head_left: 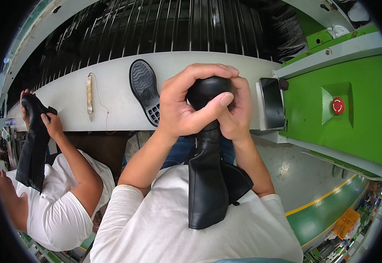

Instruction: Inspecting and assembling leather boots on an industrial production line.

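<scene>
While black boot (pixel 206 188) extends shaft toward shirt (pixel 151 223), left hand (pixel 177 103) and right hand (pixel 241 105) close round what seems its toe (pixel 205 90) over white bench (pixel 116 87), likely for steadiness; loose sole (pixel 143 83) lies just beside.

Outsole (pixel 142 83) as obstacle left of boot (pixel 207 175)

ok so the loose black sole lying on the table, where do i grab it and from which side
Probably take the sole by its two long edges near the middle, from above and your left: it is long and slim and lies flat on the white table, patterned face up, while the left grip, around the boot, sits close on its right.
</scene>
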A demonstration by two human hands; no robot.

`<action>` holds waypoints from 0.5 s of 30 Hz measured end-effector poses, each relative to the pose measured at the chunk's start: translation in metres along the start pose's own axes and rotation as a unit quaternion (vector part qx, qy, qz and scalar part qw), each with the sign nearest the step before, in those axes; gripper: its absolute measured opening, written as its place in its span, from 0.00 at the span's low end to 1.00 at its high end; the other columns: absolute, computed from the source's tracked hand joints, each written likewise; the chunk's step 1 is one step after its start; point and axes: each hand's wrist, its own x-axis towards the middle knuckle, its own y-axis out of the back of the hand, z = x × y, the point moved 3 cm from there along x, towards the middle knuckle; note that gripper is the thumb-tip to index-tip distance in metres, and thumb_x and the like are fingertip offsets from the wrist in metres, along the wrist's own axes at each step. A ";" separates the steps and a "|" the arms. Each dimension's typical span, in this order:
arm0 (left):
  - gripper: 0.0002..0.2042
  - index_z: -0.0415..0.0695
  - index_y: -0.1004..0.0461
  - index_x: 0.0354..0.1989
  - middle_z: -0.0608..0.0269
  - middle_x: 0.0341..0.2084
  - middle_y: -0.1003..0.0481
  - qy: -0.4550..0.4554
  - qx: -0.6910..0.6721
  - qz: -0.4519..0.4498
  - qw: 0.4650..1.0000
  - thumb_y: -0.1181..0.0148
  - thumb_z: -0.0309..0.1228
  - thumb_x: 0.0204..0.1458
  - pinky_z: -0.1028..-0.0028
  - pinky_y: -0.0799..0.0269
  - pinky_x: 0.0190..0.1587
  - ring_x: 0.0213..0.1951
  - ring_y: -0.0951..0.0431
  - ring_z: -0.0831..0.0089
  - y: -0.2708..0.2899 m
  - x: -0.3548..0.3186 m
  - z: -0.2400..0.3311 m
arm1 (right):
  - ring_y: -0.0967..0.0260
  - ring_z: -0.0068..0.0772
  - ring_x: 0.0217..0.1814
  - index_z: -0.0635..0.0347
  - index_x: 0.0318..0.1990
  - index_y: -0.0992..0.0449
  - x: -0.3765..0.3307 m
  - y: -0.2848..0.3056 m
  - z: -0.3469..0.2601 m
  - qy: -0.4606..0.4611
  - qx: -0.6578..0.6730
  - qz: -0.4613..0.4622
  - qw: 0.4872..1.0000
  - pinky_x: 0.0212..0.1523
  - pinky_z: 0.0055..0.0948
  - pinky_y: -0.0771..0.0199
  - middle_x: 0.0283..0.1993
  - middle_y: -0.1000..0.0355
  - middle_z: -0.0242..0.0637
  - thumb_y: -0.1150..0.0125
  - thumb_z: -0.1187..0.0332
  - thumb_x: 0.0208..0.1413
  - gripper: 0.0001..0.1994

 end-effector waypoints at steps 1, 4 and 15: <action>0.17 0.36 0.16 0.53 0.49 0.50 0.13 -0.001 -0.008 0.003 1.000 0.25 0.24 0.54 0.64 0.17 0.58 0.51 0.11 0.60 -0.001 0.000 0.000 | 0.21 0.33 0.61 0.65 0.67 0.28 -0.001 0.001 0.002 -0.002 0.000 0.001 1.000 0.63 0.35 0.20 0.60 0.20 0.44 0.21 0.58 0.66 0.31; 0.16 0.35 0.17 0.51 0.47 0.49 0.13 -0.011 -0.019 0.000 1.000 0.24 0.24 0.54 0.63 0.17 0.59 0.52 0.11 0.59 0.000 0.000 -0.003 | 0.20 0.33 0.61 0.66 0.66 0.29 -0.003 0.002 0.004 0.000 -0.006 -0.004 1.000 0.63 0.35 0.20 0.60 0.20 0.45 0.21 0.56 0.65 0.32; 0.18 0.35 0.21 0.51 0.49 0.46 0.12 0.000 -0.043 0.012 0.999 0.23 0.24 0.54 0.62 0.17 0.62 0.53 0.11 0.59 -0.004 0.002 -0.006 | 0.24 0.34 0.65 0.64 0.70 0.33 -0.002 -0.003 0.004 -0.015 0.055 0.021 0.998 0.66 0.37 0.23 0.63 0.23 0.45 0.23 0.57 0.67 0.33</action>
